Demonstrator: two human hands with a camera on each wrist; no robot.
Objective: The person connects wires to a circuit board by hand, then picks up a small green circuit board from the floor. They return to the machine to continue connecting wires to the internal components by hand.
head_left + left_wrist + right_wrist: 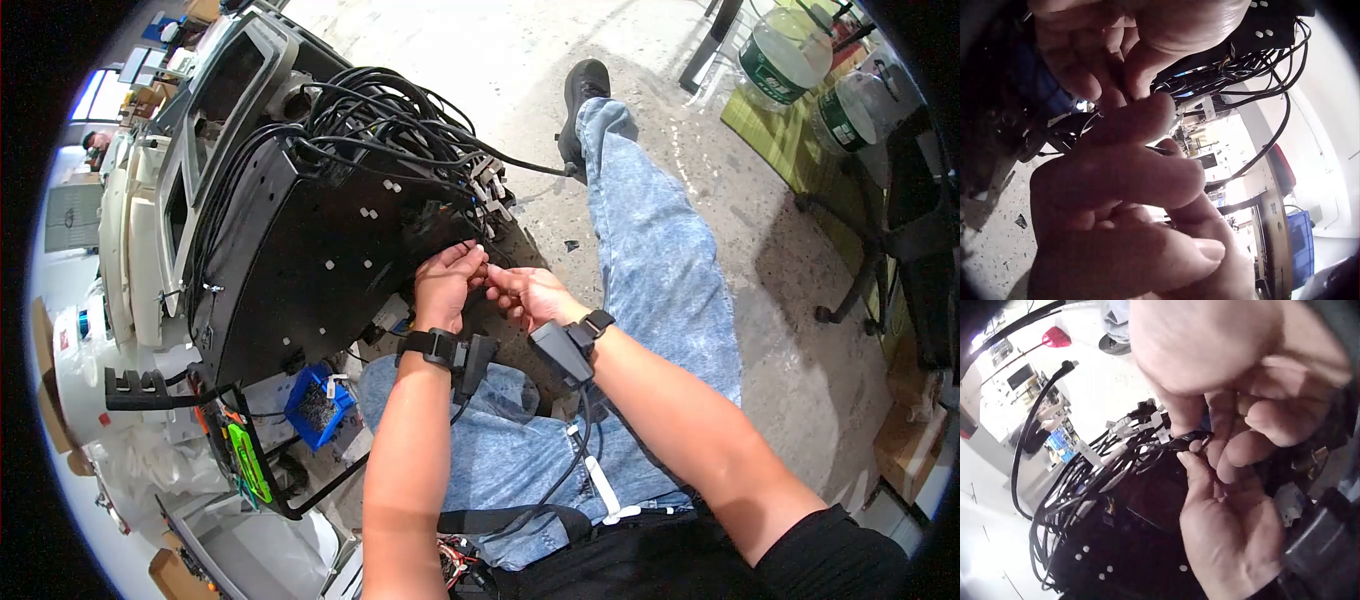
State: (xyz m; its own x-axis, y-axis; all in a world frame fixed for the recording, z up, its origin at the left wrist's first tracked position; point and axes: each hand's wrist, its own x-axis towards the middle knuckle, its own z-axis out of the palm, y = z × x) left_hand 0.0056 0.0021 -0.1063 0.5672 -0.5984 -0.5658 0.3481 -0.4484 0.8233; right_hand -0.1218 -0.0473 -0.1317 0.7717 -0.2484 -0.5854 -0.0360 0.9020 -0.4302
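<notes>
Fingertip to fingertip, my left hand [450,287] and right hand [535,295] meet beside the front corner of a large black panel [300,265] dotted with white pegs. Between thumb and fingers both hands pinch a thin black cable [1196,435], mostly hidden by the fingers. In the left wrist view the right hand's fingers [1129,181] are curled in front, below the left hand [1191,25]. Just beyond the hands hangs a bundle of black cables [375,115] with white-tagged ends [490,185].
A blue bin [318,405] of small parts lies left of my knee, near a bright green tool [247,462]. My outstretched leg [650,240] lies on the concrete floor to the right. Large water bottles [785,60] and a black wheeled chair [900,220] stand at far right.
</notes>
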